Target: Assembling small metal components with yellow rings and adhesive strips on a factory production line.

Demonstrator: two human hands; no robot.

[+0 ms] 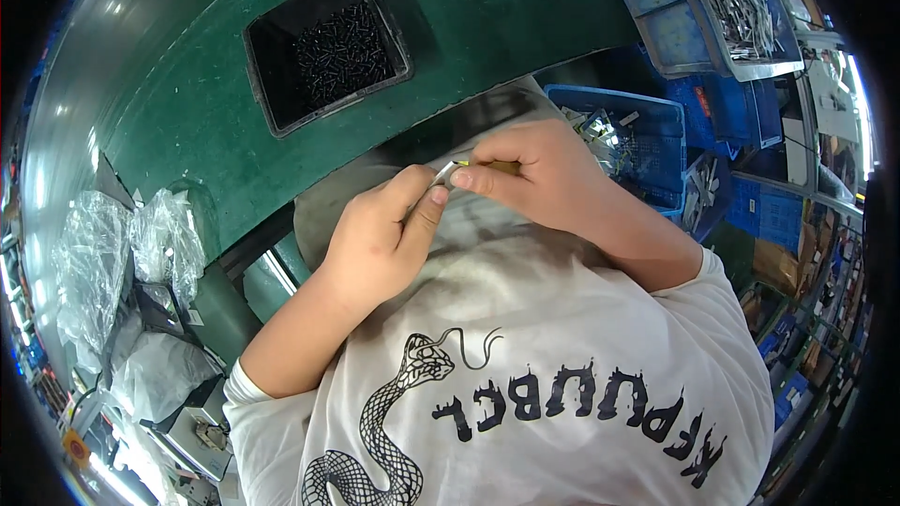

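My left hand (380,234) is closed in front of my chest, thumb and forefinger pinching a small silvery-white piece (443,172). Close against it, my right hand (534,173) grips a slim yellow stick-like thing (506,168), its dark tip meeting the silvery piece. The fingers cover most of both, so their exact kind cannot be made out. Beyond the hands, a black plastic bin (267,84) stands on the green table (487,14). It holds a heap of small black cylindrical parts (342,52) that look like screws.
On my right, a blue crate (666,164) contains small metal and yellow pieces. Above it, another bin (698,23) is full of thin metal strips (736,0). Clear plastic bags (169,239) crowd the left side. The table's near edge runs just past my hands.
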